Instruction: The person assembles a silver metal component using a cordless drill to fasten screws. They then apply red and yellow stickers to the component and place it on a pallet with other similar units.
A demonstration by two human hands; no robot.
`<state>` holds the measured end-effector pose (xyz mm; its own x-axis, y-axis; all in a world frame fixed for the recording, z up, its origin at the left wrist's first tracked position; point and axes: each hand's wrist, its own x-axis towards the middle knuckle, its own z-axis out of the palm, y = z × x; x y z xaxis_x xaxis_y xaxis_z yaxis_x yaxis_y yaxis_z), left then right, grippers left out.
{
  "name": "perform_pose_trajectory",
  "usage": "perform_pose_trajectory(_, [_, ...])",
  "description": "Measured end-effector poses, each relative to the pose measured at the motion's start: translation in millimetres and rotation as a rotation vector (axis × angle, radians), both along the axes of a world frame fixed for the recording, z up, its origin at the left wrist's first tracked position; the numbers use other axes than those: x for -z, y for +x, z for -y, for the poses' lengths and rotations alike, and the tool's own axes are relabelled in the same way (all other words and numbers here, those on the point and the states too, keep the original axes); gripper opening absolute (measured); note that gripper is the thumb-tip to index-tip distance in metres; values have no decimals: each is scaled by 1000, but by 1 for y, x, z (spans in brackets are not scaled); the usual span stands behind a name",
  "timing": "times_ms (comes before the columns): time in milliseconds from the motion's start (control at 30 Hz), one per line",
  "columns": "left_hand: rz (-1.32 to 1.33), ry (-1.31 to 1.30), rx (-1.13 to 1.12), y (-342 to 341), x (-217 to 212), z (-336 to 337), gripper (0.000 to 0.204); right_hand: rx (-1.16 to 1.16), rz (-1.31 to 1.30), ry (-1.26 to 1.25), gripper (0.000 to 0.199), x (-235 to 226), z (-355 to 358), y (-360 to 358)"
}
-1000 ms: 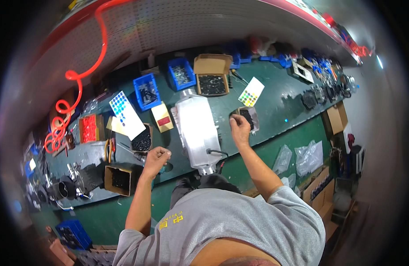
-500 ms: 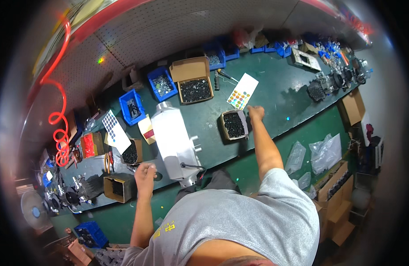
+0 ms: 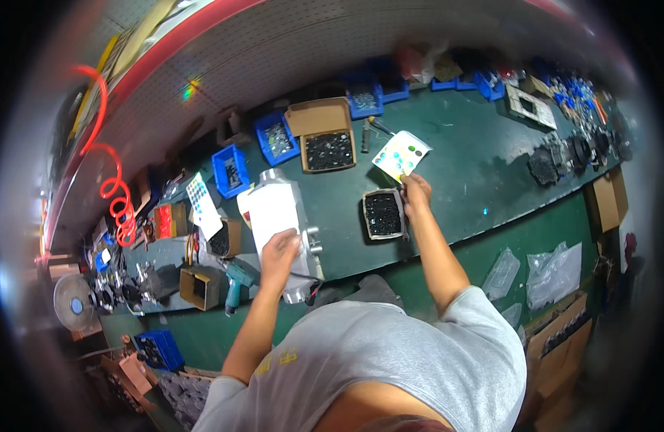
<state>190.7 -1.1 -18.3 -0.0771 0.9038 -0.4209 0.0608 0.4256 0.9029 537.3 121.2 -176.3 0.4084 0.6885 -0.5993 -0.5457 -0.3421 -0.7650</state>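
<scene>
A white metal housing (image 3: 278, 212) with short side pipes and a black cable lies on the bench before me. My left hand (image 3: 280, 253) is over its near part, fingers loosely bent, nothing visible in them; whether it touches the surface I cannot tell. My right hand (image 3: 416, 191) pinches the near corner of a white sheet of round coloured stickers (image 3: 401, 155), which is tilted up. Just left of that hand stands an open box of small black parts (image 3: 382, 215). A teal power drill (image 3: 238, 285) lies at the bench edge, left of my left forearm.
A second sticker sheet (image 3: 202, 205) lies at the left, near an open cardboard box (image 3: 198, 288). Blue bins (image 3: 277, 138) and a flat carton of black parts (image 3: 328, 150) line the back. Dark metal assemblies (image 3: 552, 162) stand at the right. A red coiled hose (image 3: 110, 173) hangs left.
My left hand has moved right, onto or above the white housing, leaving the drill in plain sight. The sticker sheet has been tilted up in my right hand. The whole view has shifted.
</scene>
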Motion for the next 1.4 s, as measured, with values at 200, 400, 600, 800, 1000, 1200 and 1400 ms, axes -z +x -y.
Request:
perform_pose_trajectory(200, [506,-165,131,52,-4,-52,54,-607,-116,224,20,-104,87,-55])
perform_pose_trajectory(400, [392,-143,58,41,6,-42,29,-631,268,384,29,-112,109,-95])
perform_pose_trajectory(600, [249,-43,84,23,-8,-20,27,-761,989,886,33,-175,83,-129])
perform_pose_trajectory(800, [-2,178,264,1,-8,-18,25,-946,992,966,26,-169,72,-145])
perform_pose_trajectory(1000, [-95,143,355,-11,-34,-16,21,-997,968,926,17,-174,76,-155])
perform_pose_trajectory(1200, [63,92,393,-22,-27,-12,29,-1020,528,600,15,-178,81,-158])
perform_pose_trajectory(1400, [-139,440,221,-19,-30,-16,62,-763,334,563,19,-172,74,-157])
